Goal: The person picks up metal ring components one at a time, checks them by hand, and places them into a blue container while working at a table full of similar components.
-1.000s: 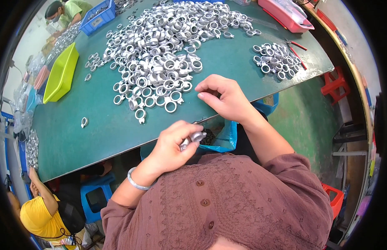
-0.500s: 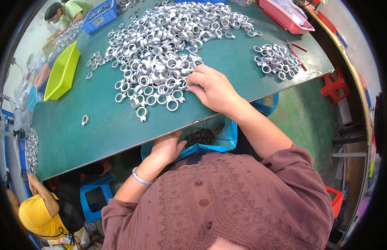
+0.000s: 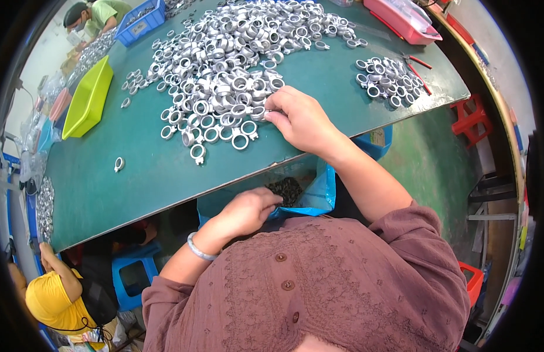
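Silver metal ring clamps [image 3: 242,35] lie in a large heap on the green table [image 3: 160,188]. My right hand [image 3: 304,122] is at the heap's near right edge, thumb and forefinger pinched on a ring clamp [image 3: 258,113]. Below the table edge, my left hand [image 3: 247,210] hovers over an opened blue bag [image 3: 320,198] at my lap. Its fingers are drawn together, and whatever they hold is hidden. Small dark pieces [image 3: 288,189] fill the bottom of the bag, just beyond those fingertips.
A smaller group of ring clamps [image 3: 388,81] lies at the right beside red-handled pliers [image 3: 417,67]. One loose ring [image 3: 119,164] sits at the left. Around the table stand a yellow-green bin [image 3: 89,100], a blue crate [image 3: 140,23] and a pink tray [image 3: 404,20]. Two people work at the left.
My left hand has come up from under the table edge and moved right over the bag. My right hand stays at the heap's edge, shifted only slightly.
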`<state>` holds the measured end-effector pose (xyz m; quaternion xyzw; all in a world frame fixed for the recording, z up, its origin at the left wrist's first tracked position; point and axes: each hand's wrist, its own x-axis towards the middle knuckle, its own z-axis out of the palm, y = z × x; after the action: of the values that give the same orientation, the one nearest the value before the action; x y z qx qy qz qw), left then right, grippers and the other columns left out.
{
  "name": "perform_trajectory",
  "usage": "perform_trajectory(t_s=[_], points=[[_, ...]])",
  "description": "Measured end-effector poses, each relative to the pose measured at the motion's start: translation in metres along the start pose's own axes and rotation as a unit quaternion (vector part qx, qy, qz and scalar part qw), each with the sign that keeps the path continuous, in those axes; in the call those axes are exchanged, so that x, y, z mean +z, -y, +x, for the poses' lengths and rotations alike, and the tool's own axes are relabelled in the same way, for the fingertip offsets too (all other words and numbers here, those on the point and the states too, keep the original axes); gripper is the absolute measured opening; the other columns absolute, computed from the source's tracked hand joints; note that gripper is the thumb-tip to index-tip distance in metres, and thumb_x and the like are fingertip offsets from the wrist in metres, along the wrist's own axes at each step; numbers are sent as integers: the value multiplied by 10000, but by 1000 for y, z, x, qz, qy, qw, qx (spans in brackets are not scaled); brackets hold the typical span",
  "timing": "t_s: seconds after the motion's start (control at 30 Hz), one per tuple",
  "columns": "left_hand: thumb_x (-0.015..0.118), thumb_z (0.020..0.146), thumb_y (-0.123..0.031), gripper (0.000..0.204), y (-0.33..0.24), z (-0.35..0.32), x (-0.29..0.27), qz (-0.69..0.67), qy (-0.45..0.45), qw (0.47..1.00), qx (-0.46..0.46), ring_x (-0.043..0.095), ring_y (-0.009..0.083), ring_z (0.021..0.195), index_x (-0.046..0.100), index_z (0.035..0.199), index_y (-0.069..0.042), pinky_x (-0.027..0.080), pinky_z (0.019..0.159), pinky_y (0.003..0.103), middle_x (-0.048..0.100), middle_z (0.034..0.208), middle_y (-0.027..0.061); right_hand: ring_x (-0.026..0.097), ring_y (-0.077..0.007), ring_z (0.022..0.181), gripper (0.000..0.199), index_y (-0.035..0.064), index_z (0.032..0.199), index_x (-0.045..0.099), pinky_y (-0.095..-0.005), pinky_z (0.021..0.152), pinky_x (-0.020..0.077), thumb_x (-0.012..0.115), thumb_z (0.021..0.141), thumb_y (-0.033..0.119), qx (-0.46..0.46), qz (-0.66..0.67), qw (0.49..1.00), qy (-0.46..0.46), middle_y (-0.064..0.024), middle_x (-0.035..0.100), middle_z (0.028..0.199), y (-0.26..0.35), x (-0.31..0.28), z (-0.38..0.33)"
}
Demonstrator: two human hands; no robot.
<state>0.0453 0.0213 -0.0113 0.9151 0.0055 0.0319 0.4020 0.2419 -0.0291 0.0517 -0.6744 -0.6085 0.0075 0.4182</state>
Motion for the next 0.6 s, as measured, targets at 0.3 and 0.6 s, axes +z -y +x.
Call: perform_trajectory(t_s=[0.3, 0.6], points=[[467, 892, -194, 291, -55, 17, -50, -527, -280, 789, -145, 577, 132, 642, 457, 1100, 9, 479, 547, 226, 592, 829, 86, 536, -224, 667, 52, 13, 778, 545, -287, 596, 434, 583, 744, 2, -95, 114, 988, 28, -87, 537, 738, 29, -26, -19], [441, 904, -203, 292, -40, 12, -41, -650, -184, 733, -84, 589, 124, 694, 504, 1089, 14, 486, 591, 216, 605, 867, 98, 582, -175, 692, 215, 12, 924, 568, -266, 622, 464, 598, 716, -33, -49, 242, 968, 42, -78, 574, 771, 38, -18, -33]])
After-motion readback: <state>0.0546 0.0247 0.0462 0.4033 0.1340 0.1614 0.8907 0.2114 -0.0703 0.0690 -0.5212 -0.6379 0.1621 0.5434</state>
